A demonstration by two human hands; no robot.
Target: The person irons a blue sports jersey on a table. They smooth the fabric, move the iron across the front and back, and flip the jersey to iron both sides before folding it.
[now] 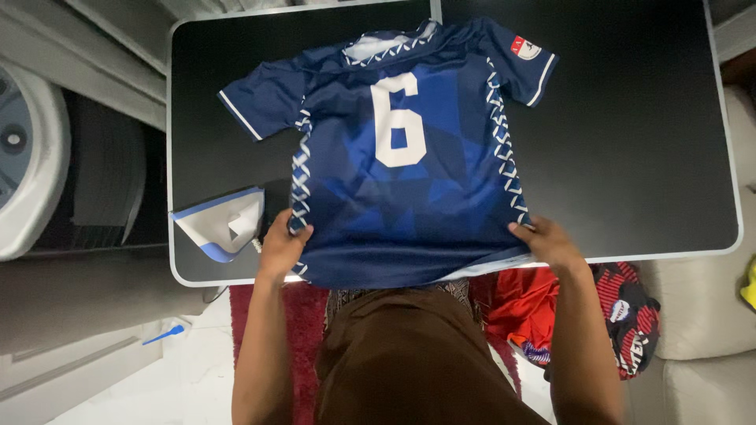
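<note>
A dark blue sports jersey with a large white numeral and white criss-cross side trim lies flat, back up, on a black table. Its collar points away from me and its hem hangs slightly over the near edge. My left hand grips the hem's left corner. My right hand holds the hem's right corner. Both sleeves are spread out to the sides.
A folded white and blue garment rests at the table's near left corner. Red clothing and a red and black patterned garment lie to my right below the table edge. A white round appliance stands at far left. A red rug covers the floor.
</note>
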